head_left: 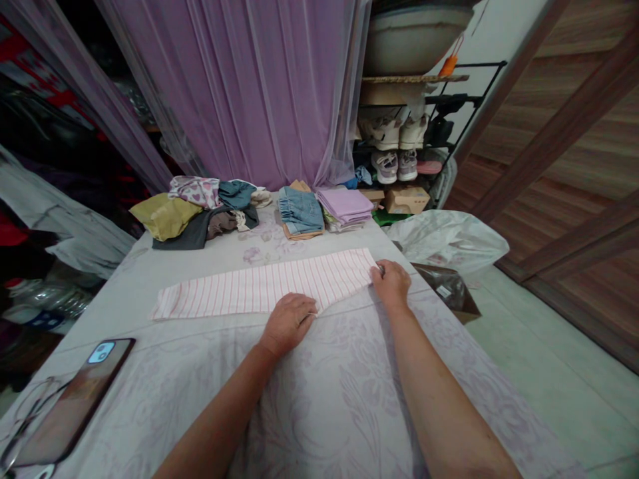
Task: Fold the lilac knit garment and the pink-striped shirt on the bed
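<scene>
A pair of white pants with pink stripes (239,290) lies on the bed, folded lengthwise into a long flat strip running left to right. My left hand (290,322) is at the near edge, right of the strip's middle, its fingers and thumb closed on the fabric where the edge bends. At the right end, my right hand (392,283) pinches the corner of the waist end, with the fingers curled. Both palms face down, and the fingertips are partly hidden.
Folded denim shorts (302,211) and a folded purple cloth stack (344,205) sit at the far edge. Loose clothes (200,209) are heaped at the far left. A phone (74,406) and cable lie near left. Beyond the right edge stand an open box (452,293) and a shoe rack (414,103).
</scene>
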Tool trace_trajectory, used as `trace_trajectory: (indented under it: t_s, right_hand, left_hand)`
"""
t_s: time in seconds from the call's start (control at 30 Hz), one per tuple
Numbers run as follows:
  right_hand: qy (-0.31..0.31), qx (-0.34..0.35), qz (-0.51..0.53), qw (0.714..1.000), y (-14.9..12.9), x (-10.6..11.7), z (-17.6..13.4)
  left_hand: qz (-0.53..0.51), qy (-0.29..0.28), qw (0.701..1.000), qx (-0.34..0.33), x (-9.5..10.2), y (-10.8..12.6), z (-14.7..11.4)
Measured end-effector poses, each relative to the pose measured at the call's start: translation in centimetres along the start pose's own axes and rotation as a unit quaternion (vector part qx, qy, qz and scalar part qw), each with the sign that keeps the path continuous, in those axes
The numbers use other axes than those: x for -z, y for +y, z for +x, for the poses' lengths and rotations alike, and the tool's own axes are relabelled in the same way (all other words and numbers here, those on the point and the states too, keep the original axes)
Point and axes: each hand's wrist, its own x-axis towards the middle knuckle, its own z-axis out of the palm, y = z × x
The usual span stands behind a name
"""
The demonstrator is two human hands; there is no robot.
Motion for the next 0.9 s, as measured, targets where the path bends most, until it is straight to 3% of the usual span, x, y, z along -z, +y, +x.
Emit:
trace_trajectory:
  t_s: [0.13, 0.2, 0.33, 0.4, 0.67, 0.9]
  right_hand:
    - [0.033, 0.064, 0.025, 0.997, -1.2, 0.7, -0.6]
    - [0.020, 0.119, 0.041, 0.992, -2.4, 1.2, -1.1]
    - [-0.087, 0.267, 0.120, 0.952, -4.8, 1.7, -2.4]
    - [-0.135, 0.296, 0.159, 0.932, -5.3, 1.9, -2.9]
    - [-0.196, 0.237, 0.138, 0.942, -4.5, 3.2, -3.6]
    - [-0.167, 0.227, 0.100, 0.954, -5.7, 3.7, -4.2]
  left_hand:
    - [0.005, -0.033, 0.999, 0.034, 0.0, 0.3, -0.2]
    - [0.014, -0.049, 0.998, 0.045, 0.0, 0.4, -0.3]
    - [0.038, -0.077, 0.995, 0.044, -0.1, 0.4, -0.2]
    - [0.050, -0.085, 0.994, 0.036, -0.1, 0.3, -0.1]
    - [0.053, -0.082, 0.995, 0.027, 0.0, 0.3, 0.0]
    - [0.047, -0.073, 0.996, 0.028, 0.0, 0.4, -0.1]
